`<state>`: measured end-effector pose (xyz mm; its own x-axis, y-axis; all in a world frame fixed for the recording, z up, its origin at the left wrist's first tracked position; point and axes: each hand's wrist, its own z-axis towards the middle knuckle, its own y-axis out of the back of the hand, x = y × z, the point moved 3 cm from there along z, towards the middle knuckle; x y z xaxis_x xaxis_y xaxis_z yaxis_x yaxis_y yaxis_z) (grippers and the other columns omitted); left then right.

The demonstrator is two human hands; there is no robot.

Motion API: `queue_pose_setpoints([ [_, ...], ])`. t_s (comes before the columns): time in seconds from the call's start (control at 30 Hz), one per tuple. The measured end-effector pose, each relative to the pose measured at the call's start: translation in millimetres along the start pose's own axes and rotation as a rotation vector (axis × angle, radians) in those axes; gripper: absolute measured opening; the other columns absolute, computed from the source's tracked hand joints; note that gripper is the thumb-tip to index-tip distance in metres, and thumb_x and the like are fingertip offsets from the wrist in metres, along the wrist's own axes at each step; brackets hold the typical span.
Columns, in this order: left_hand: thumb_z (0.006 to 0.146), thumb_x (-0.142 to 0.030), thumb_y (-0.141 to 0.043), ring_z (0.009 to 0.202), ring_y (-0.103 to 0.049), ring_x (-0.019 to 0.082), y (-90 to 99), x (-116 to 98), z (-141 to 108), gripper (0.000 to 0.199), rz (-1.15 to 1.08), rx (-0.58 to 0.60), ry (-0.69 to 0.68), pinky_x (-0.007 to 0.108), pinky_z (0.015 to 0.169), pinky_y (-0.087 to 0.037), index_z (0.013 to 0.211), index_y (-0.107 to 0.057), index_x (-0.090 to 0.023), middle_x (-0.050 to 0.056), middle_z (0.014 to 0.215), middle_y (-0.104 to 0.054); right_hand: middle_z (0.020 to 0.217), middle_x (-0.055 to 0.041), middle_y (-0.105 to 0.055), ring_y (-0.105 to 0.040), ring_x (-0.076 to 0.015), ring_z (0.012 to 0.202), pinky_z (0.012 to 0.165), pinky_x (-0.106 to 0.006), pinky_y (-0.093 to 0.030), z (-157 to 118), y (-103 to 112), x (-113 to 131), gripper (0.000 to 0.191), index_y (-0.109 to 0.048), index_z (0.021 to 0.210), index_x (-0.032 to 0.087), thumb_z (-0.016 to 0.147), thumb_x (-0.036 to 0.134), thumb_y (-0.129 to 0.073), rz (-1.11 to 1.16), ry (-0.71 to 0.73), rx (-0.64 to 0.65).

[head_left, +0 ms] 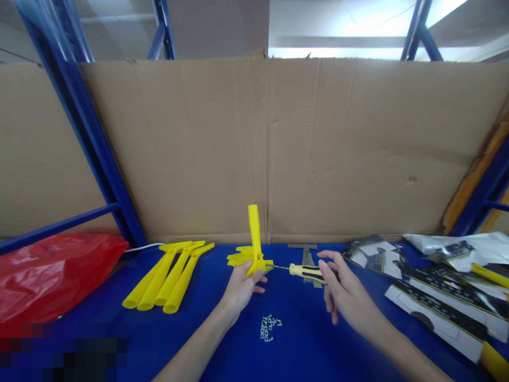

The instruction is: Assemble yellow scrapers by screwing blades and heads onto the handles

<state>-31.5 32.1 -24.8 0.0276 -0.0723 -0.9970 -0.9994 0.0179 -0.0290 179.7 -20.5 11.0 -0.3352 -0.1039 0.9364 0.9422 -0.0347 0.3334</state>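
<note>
My left hand (240, 289) is closed around the lower end of a yellow plastic handle (254, 231), whose tube points upward. In my right hand (345, 292) is a screwdriver (308, 271) with a cream and black grip, lying nearly level. Its shaft points left, and the tip meets the side of the yellow handle's base; the exact contact is too small to make out. Flat yellow plastic pieces (239, 256) lie just behind my left hand. A small pile of screws and nuts (269, 328) rests on the blue table between my forearms.
Several more yellow handles (170, 280) lie at the left, beside a red plastic bag (59, 276). Behind the screwdriver lies a metal caliper-like tool (306, 256). Black and white card packages (441, 318) cover the right side. A cardboard wall (258, 148) and blue rack posts (107, 175) close off the back.
</note>
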Motion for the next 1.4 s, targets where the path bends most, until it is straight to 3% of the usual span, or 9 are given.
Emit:
queue_pose_setpoints([
  [0.13, 0.068, -0.017, -0.069, 0.069, -0.063, 0.016, 0.4, 0, 1, 0.024, 0.007, -0.015, 0.01, 0.022, 0.05, -0.05, 0.091, -0.067, -0.012, 0.011, 0.093, -0.069, 0.103, -0.0036, -0.048, -0.053, -0.0085, 0.05, 0.024, -0.017, -0.04, -1, 2, 0, 0.051, -0.028, 0.122, 0.031, 0.08, 0.052, -0.048, 0.062, 0.033, 0.003],
  [0.2, 0.068, -0.016, -0.068, 0.069, -0.062, 0.016, 0.0, 0, 1, 0.024, 0.004, -0.012, 0.008, 0.022, 0.05, -0.051, 0.091, -0.066, -0.011, 0.011, 0.093, -0.069, 0.109, -0.0049, -0.046, -0.053, -0.0083, 0.053, 0.025, -0.017, -0.04, -1, 3, 0, 0.054, -0.028, 0.122, 0.032, 0.077, 0.045, -0.054, 0.075, 0.041, 0.034],
  [0.43, 0.071, -0.012, -0.065, 0.068, -0.062, 0.015, -1.6, -4, -2, 0.022, 0.003, -0.035, 0.019, 0.022, 0.049, -0.051, 0.093, -0.066, -0.01, 0.012, 0.094, -0.068, 0.083, -0.0012, -0.056, -0.044, -0.0057, 0.032, 0.023, -0.018, -0.034, -3, 2, 7, 0.052, -0.03, 0.125, 0.025, 0.082, 0.054, -0.037, -0.112, -0.025, 0.0],
  [0.67, 0.07, -0.012, -0.066, 0.066, -0.062, 0.014, -2.4, -4, -3, 0.022, 0.016, -0.034, 0.017, 0.022, 0.049, -0.051, 0.092, -0.065, -0.01, 0.01, 0.091, -0.068, 0.106, -0.0032, -0.043, -0.05, -0.0078, 0.051, 0.026, -0.017, -0.039, -6, 2, 8, 0.06, -0.019, 0.128, 0.034, 0.078, 0.048, -0.05, 0.005, 0.017, 0.042],
  [0.8, 0.074, -0.008, -0.06, 0.065, -0.061, 0.013, -3.2, -5, -3, 0.019, 0.023, -0.037, 0.031, 0.02, 0.048, -0.05, 0.092, -0.065, -0.009, 0.01, 0.091, -0.068, 0.102, -0.0022, -0.043, -0.049, -0.0078, 0.05, 0.026, -0.018, -0.039, -5, 3, 6, 0.059, -0.022, 0.125, 0.033, 0.076, 0.045, -0.052, 0.012, 0.034, 0.058],
  [1.0, 0.078, -0.006, -0.055, 0.069, -0.062, 0.013, -3.7, -7, -4, 0.02, 0.063, -0.034, 0.028, 0.021, 0.049, -0.052, 0.096, -0.064, -0.008, 0.011, 0.095, -0.068, 0.082, 0.0015, -0.048, -0.042, -0.0054, 0.037, 0.026, -0.018, -0.034, -6, 1, 9, 0.046, -0.029, 0.124, 0.026, 0.087, 0.053, -0.032, -0.119, 0.033, -0.011],
  [1.2, 0.078, -0.008, -0.056, 0.07, -0.063, 0.014, -3.2, -6, -5, 0.02, 0.076, -0.046, 0.023, 0.021, 0.05, -0.052, 0.096, -0.063, -0.009, 0.011, 0.095, -0.068, 0.102, -0.0041, -0.049, -0.049, -0.0076, 0.048, 0.033, -0.021, -0.037, -7, 2, 10, 0.052, -0.022, 0.129, 0.027, 0.084, 0.041, -0.045, -0.132, 0.096, 0.026],
  [1.4, 0.078, -0.008, -0.055, 0.07, -0.063, 0.014, -3.9, -9, -7, 0.021, 0.082, -0.05, 0.033, 0.022, 0.051, -0.052, 0.097, -0.063, -0.007, 0.012, 0.096, -0.068, 0.095, -0.0022, -0.05, -0.048, -0.0079, 0.049, 0.039, -0.021, -0.038, -8, 3, 11, 0.041, -0.03, 0.125, 0.026, 0.087, 0.036, -0.041, -0.165, 0.125, 0.014],
])
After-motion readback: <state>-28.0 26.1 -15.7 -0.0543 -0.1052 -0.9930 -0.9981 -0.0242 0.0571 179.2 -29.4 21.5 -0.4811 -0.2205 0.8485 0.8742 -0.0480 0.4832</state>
